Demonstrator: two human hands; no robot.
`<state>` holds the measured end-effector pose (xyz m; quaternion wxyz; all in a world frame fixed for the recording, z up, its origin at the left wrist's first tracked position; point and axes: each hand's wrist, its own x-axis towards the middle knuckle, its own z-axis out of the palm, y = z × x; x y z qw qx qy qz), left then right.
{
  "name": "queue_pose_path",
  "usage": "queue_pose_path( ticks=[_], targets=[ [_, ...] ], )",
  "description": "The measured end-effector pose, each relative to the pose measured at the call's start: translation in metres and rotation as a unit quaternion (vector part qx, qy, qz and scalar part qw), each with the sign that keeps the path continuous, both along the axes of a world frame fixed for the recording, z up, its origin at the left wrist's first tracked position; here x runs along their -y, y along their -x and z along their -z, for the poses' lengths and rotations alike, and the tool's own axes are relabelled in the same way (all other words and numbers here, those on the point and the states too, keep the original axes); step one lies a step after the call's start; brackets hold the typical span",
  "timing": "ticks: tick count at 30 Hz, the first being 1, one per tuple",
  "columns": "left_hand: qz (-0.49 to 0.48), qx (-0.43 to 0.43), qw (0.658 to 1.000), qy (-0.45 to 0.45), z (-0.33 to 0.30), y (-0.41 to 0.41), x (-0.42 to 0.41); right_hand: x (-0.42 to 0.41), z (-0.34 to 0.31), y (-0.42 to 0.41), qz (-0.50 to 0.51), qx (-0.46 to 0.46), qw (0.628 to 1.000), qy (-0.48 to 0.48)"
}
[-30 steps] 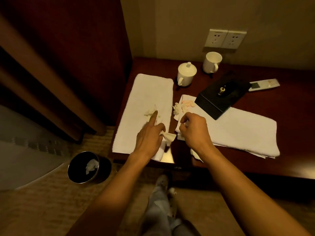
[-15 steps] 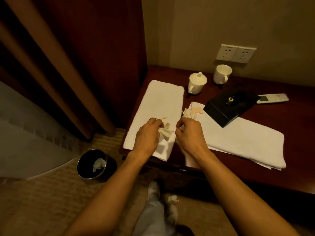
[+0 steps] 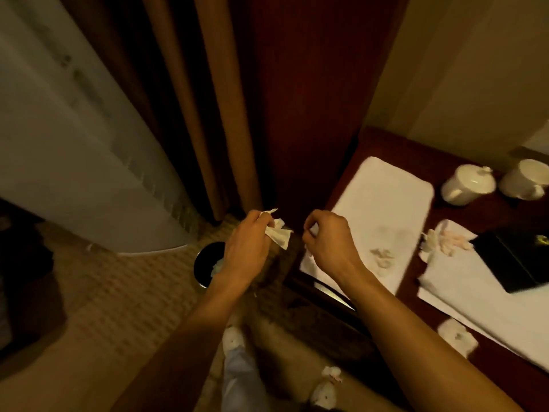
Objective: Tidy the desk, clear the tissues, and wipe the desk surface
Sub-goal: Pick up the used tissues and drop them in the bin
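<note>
Your left hand [image 3: 248, 246] pinches a crumpled white tissue wad [image 3: 278, 235] in curled fingers, just left of frame centre, off the tabletop and above the floor. The wad has no clear long axis; its loose corners fan out toward the right and one tip pokes up past your knuckles. Your right hand [image 3: 328, 243] is curled too, with a pale scrap showing between its fingers, though I cannot tell how firmly it is held.

The round black waste bin [image 3: 209, 264] sits lower left of your left hand, partly hidden by your wrist. Release too early and the light tissue would likely drift onto the patterned carpet [image 3: 133, 292], where white scraps [image 3: 325, 388] already lie near your feet. More tissue bits [image 3: 381, 257] remain on the white folded towel [image 3: 383, 203] at right on the dark red wooden tabletop [image 3: 416, 263].
</note>
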<state>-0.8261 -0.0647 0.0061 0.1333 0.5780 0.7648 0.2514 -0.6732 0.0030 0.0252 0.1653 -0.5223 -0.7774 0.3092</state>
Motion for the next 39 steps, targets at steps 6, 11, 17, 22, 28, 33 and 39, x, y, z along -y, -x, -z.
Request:
queue_pose_path(
  ticks=[6, 11, 17, 22, 28, 33, 39],
  targets=[
    [-0.062, 0.020, 0.997, 0.026, 0.037, 0.109, 0.014, -0.004, 0.030, 0.120, -0.079, 0.014, 0.997, -0.001],
    [-0.128, 0.081, 0.987, 0.054, 0.089, 0.185, 0.022, -0.009, 0.084, 0.210, -0.119, 0.032, 0.992, 0.039],
    [-0.194, 0.157, 0.967, 0.058, 0.192, 0.239, 0.028, -0.004, 0.201, 0.285, -0.068, 0.082, 0.988, 0.112],
    [-0.196, 0.165, 0.962, 0.090, 0.321, 0.246, 0.029, 0.010, 0.324, 0.306, -0.060, 0.082, 0.985, 0.137],
    [-0.182, 0.171, 0.960, 0.131, 0.462, 0.256, 0.023, 0.009, 0.457, 0.315, -0.072, 0.099, 0.985, 0.120],
    [-0.159, 0.154, 0.964, 0.147, 0.544, 0.261, 0.019, -0.004, 0.534, 0.318, -0.096, 0.136, 0.980, 0.111],
    [-0.151, 0.128, 0.964, 0.176, 0.582, 0.266, 0.023, -0.004, 0.566, 0.317, -0.121, 0.149, 0.974, 0.122]
  ],
)
